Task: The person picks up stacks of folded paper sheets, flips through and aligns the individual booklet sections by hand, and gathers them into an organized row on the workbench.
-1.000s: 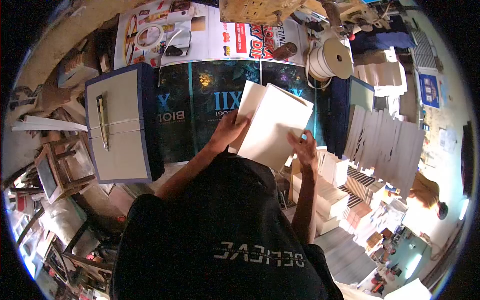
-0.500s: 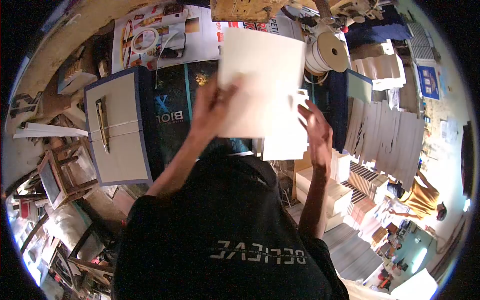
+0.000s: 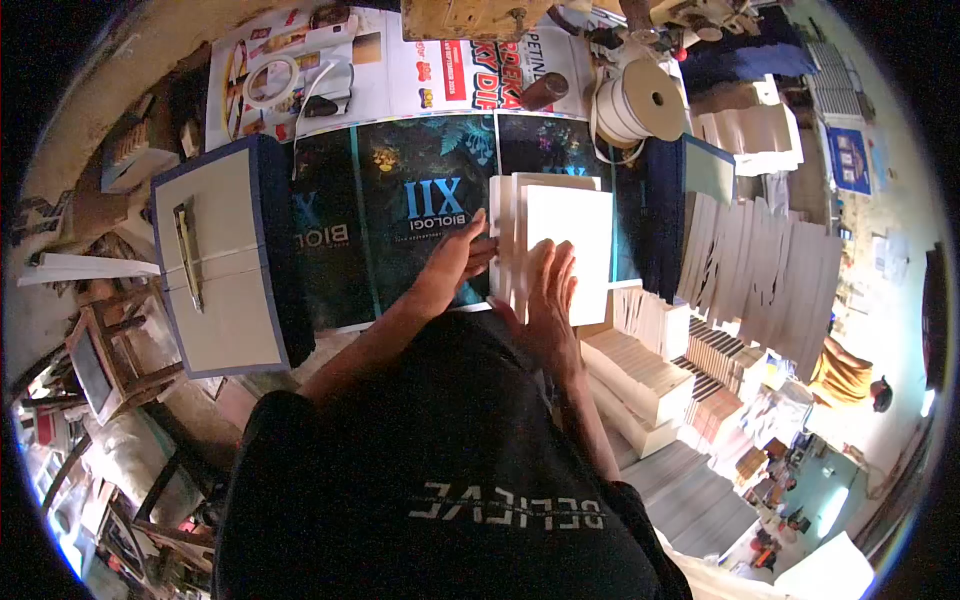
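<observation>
Pale paper blocks lie in a slightly staggered stack on dark printed cover sheets that read BIOLOGI XII. My right hand rests with spread fingers on the lower part of the top block. At the stack's left edge is my left hand, its fingers apart and their tips close to or touching the blocks' side. Neither hand is closed around anything.
A board with blue edges stands at left, a cutter knife on it. Behind are a tape roll, a wooden handle and a large spool. Paper stacks fill the right; a person in orange is beyond.
The pale block held up in both hands has come down onto the stack. My left hand has let go and moved to the stack's left side; my right hand now lies on top.
</observation>
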A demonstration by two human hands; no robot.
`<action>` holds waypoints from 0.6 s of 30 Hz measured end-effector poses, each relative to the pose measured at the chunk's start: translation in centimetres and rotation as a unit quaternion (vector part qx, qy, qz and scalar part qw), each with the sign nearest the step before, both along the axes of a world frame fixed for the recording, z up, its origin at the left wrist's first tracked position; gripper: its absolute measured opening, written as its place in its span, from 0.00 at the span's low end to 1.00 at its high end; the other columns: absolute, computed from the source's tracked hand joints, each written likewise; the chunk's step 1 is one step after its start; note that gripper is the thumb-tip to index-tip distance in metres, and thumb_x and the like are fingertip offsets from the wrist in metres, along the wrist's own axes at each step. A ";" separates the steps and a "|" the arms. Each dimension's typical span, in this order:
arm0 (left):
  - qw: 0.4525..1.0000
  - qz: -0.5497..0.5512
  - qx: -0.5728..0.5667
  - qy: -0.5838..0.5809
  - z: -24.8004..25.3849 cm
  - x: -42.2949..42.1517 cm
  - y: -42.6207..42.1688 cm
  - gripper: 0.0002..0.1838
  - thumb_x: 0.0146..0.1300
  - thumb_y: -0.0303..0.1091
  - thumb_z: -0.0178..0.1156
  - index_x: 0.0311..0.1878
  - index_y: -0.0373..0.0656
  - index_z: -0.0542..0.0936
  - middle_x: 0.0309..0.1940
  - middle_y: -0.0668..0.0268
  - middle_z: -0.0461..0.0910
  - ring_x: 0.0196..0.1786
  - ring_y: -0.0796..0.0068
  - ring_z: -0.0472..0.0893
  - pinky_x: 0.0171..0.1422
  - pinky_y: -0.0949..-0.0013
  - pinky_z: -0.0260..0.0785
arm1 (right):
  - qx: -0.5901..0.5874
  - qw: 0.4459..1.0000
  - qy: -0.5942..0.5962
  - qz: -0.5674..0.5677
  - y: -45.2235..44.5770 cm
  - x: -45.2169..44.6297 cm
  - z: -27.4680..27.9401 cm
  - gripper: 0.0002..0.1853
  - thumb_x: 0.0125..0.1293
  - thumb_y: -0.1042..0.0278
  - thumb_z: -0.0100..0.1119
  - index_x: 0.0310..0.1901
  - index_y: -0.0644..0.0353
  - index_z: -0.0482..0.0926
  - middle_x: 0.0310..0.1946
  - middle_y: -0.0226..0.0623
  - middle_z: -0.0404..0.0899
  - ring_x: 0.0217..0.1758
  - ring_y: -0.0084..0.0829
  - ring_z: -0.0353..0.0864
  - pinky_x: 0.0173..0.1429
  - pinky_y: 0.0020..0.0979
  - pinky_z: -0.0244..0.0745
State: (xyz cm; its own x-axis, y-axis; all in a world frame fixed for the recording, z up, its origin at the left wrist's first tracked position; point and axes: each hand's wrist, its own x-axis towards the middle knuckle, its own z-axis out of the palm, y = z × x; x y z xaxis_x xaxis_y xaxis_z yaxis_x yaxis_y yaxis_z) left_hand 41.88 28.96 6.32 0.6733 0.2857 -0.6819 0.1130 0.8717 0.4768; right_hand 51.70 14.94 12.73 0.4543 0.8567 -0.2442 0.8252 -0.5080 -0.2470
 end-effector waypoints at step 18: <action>0.922 -0.180 0.340 0.046 -3.7 4.4 -4.9 0.40 0.73 0.55 0.41 0.73 0.31 0.44 0.72 0.32 0.42 0.76 0.37 0.42 0.78 0.52 0.44 | 0.275 0.837 0.417 -0.224 -4.2 13.3 -6.0 0.26 0.52 0.61 0.75 0.48 0.67 0.79 0.41 0.42 0.83 0.43 0.30 0.81 0.49 0.31 0.75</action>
State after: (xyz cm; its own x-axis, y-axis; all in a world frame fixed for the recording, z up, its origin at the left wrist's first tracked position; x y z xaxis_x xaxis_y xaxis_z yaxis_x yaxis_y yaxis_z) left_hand 46.33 24.01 2.65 0.7560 0.4376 -0.4868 0.4040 0.2731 0.8730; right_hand 65.03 10.75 6.71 0.6282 0.7329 -0.2611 0.0066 -0.3406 -0.9402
